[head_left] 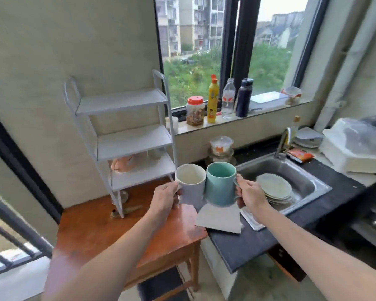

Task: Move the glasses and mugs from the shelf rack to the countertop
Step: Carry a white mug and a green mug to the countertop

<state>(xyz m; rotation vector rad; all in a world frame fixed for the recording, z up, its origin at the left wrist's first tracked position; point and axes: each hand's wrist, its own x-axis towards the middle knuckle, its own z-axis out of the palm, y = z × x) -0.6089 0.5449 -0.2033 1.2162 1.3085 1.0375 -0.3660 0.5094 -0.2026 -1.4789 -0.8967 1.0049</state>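
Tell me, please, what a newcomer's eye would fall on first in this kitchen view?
Two mugs held side by side at centre: a white ceramic mug in the left hand, a teal ceramic mug in the right hand. Behind them to the left stands a white metal shelf rack; to the right, a steel sink holds stacked plates.

Plates (275, 187) in steel sink (308, 170)
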